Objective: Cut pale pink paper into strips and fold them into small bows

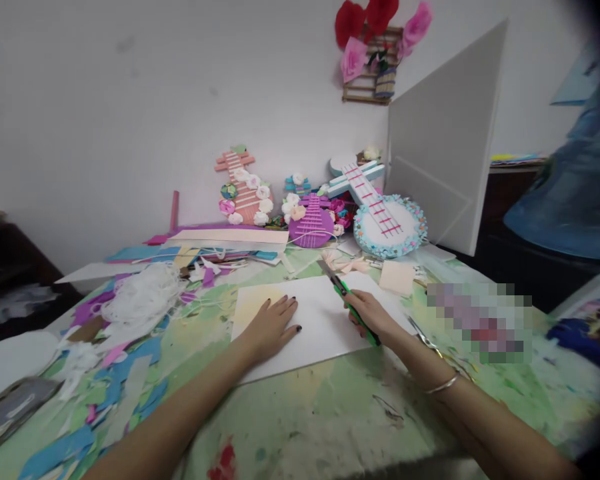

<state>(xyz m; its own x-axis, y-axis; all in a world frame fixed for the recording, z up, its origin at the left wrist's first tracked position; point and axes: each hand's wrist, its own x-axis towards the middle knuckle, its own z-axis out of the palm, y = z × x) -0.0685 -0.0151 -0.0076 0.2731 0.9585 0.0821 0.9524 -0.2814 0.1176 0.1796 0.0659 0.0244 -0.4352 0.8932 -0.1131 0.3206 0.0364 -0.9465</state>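
My left hand (273, 325) lies flat with fingers spread on a white sheet of board (314, 337), pressing down its left part. My right hand (373, 317) is closed round a green-handled utility knife (347, 301). The knife's blade end points away from me, over the sheet's far edge near the middle. A thin bangle sits on my right wrist.
Finished paper guitars (387, 223) with flowers lean at the wall. Paper scraps and white string (140, 300) pile up on the left of the paint-stained table (330, 413). Scissors (425, 337) lie right of my right arm. A large white board (445, 147) stands at the back right.
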